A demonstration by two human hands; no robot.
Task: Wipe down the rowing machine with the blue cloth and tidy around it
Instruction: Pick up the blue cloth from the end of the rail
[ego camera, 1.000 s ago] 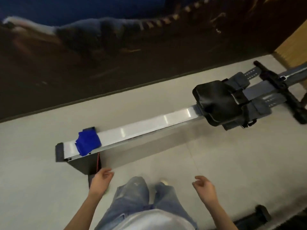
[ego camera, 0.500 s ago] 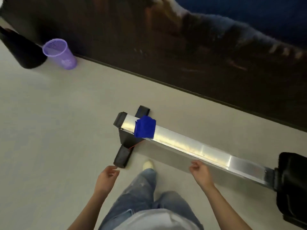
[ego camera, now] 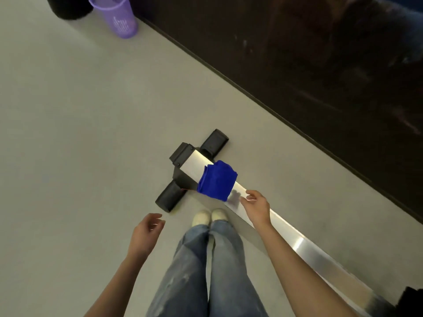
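The rowing machine's silver rail runs from the centre down to the lower right, ending in a black foot bar on the floor. A folded blue cloth lies draped over the rail near that end. My right hand hovers over the rail just right of the cloth, fingers apart, holding nothing. My left hand hangs over the floor to the left of my legs, fingers loosely curled and empty. The machine's black seat shows only at the lower right corner.
A purple perforated bin stands on the grey floor at the top left, beside a black object. A dark wall panel runs diagonally behind the rail. My jeans and light shoes stand against the rail's near side.
The view swung left along the rail to its end and the bin came into sight. My right hand has moved up the rail to just beside the cloth.
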